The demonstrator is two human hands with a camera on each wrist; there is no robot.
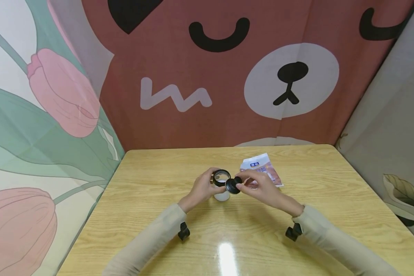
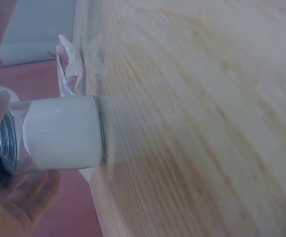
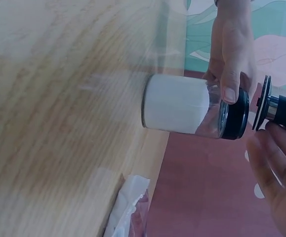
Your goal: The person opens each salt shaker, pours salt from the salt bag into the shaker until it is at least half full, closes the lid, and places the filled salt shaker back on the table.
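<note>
A clear glass jar (image 3: 175, 104) with a black collar stands upright on the table, filled most of the way with something white. My left hand (image 1: 204, 188) grips it near the collar, thumb on the near side and fingers around the far side in the left wrist view. Between the thumb and fingers of my right hand (image 1: 258, 187) is the round black lid (image 3: 264, 103), pinched by its knob. The lid is off the jar, tilted beside the open mouth (image 1: 222, 176), its disc facing the collar.
Behind my right hand a white and pink plastic packet (image 1: 270, 171) lies on the wooden table (image 1: 151, 214). Printed curtains hang at the back (image 1: 179, 126) and along both sides. A small black camera is strapped at each wrist.
</note>
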